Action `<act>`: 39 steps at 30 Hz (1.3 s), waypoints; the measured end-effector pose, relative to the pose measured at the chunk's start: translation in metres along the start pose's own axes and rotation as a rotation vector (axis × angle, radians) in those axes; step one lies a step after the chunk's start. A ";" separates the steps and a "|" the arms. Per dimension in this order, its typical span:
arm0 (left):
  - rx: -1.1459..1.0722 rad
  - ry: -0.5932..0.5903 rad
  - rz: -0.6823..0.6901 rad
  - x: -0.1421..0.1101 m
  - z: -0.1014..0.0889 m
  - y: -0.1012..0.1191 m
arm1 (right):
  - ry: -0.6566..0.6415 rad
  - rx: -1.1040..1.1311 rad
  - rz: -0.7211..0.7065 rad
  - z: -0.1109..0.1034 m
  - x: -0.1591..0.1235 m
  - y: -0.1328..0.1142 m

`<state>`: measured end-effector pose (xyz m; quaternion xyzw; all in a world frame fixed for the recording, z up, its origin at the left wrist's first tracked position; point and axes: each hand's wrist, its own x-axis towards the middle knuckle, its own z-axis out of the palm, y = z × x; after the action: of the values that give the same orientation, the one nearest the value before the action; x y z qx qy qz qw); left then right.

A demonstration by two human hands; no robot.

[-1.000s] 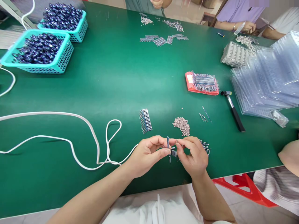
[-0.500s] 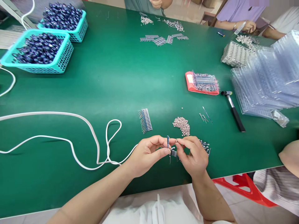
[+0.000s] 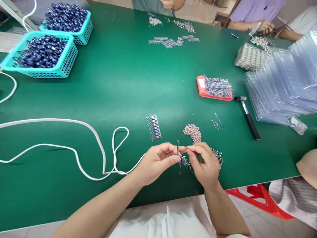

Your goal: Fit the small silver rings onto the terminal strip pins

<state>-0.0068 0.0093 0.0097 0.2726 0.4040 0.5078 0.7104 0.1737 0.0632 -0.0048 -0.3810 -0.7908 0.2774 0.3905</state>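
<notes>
My left hand [image 3: 156,162] pinches a small blue component with thin metal leads [image 3: 178,148], held upright near the table's front edge; more blue leaded parts [image 3: 183,161] sit under its fingers. My right hand [image 3: 204,162] is closed in a pinch right beside it, thumb and forefinger touching the component's top on something tiny that I cannot make out. Just beyond the hands lie a heap of small pale rings [image 3: 192,131], a row of blue leaded components [image 3: 154,128] and a loose cluster of the same parts [image 3: 217,154].
A green table [image 3: 119,82] carries a looping white cable [image 3: 74,145], two teal baskets of dark blue parts [image 3: 41,54], a red pad with components [image 3: 214,88], a small hammer [image 3: 247,116] and clear plastic trays [image 3: 284,86]. Other people's hands show at the far edge.
Both hands and the held component have shifted slightly away from me; the right fingers have closed in tighter against the component's top.
</notes>
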 end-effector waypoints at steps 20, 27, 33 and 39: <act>0.025 -0.018 0.009 0.001 0.000 -0.002 | -0.054 0.154 0.055 -0.003 -0.002 0.005; 0.152 -0.009 0.044 0.001 -0.001 -0.004 | -0.079 0.173 0.088 -0.004 -0.002 0.005; 0.274 -0.037 0.117 -0.001 0.000 -0.002 | -0.085 0.197 0.113 -0.004 -0.001 0.004; 0.221 -0.024 0.086 -0.001 0.001 -0.001 | -0.059 0.155 0.074 -0.002 -0.002 0.003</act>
<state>-0.0059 0.0079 0.0099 0.3724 0.4369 0.4870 0.6582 0.1774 0.0637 -0.0071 -0.3701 -0.7636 0.3632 0.3848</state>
